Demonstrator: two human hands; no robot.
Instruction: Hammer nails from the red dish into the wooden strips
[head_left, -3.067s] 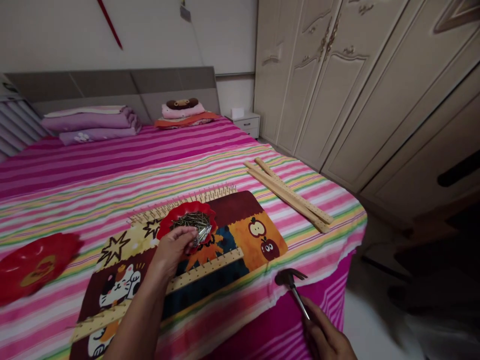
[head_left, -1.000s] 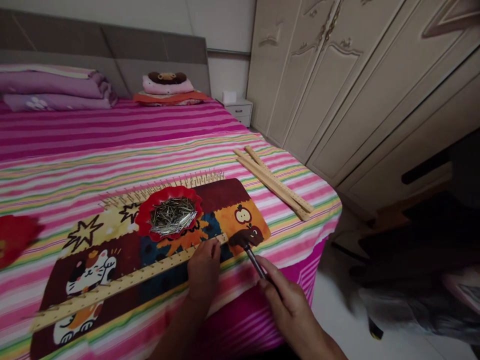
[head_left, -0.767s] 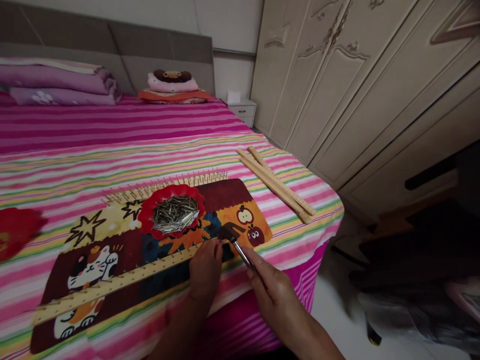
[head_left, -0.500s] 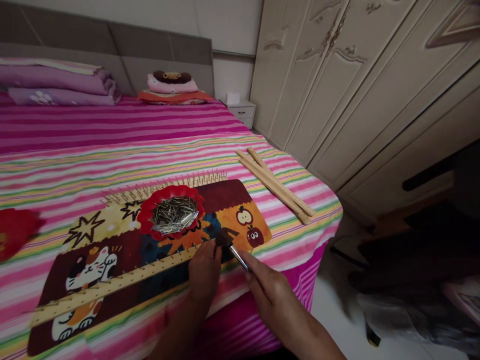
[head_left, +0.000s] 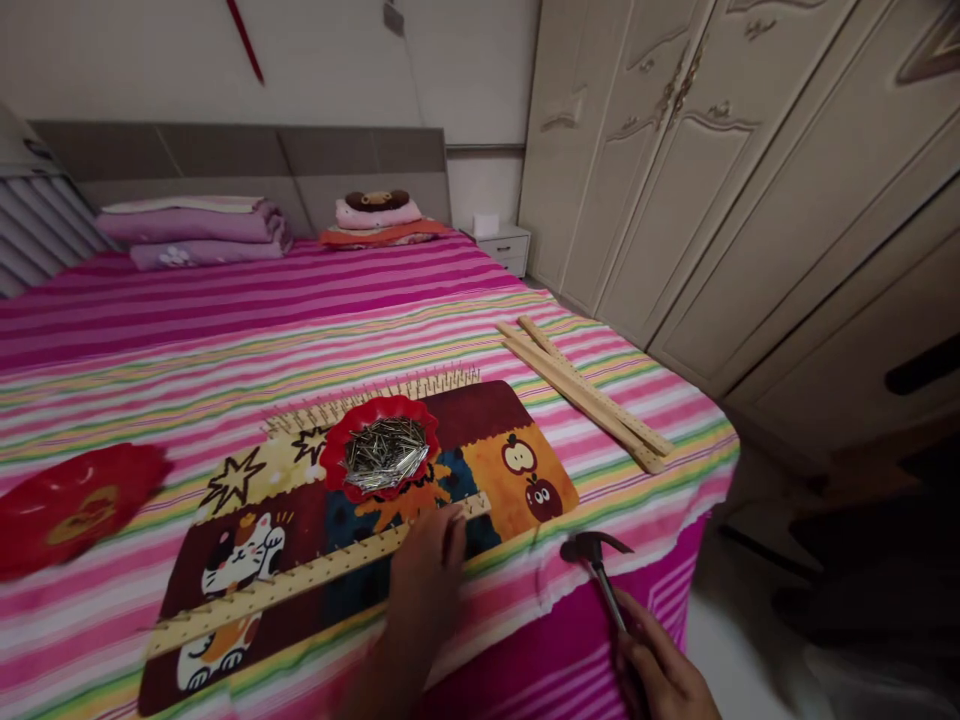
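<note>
My right hand (head_left: 660,655) grips the handle of a claw hammer (head_left: 602,572), held past the near edge of the mat over the bedside. My left hand (head_left: 426,570) is closed over the right part of a wooden strip (head_left: 300,578); whether its fingertips pinch a nail is hidden. Several nails stand up along this strip, which lies across a patterned mat (head_left: 495,408). Behind it, a red scalloped bowl (head_left: 335,452) is heaped with loose nails (head_left: 386,452). Another wooden strip (head_left: 375,398), bristling with upright nails, lies at the mat's far edge.
More wooden strips (head_left: 585,390) lie crossed on the striped bedspread to the right. A red plate (head_left: 82,505) sits at the left. Folded bedding (head_left: 202,230) is stacked by the headboard. The bed's edge drops off at the right, with a wardrobe (head_left: 637,170) beyond.
The hammer has swung from beside my left hand to the right and away from the strip. My left hand stays at the strip, whose right end now shows. The view has shifted up and left.
</note>
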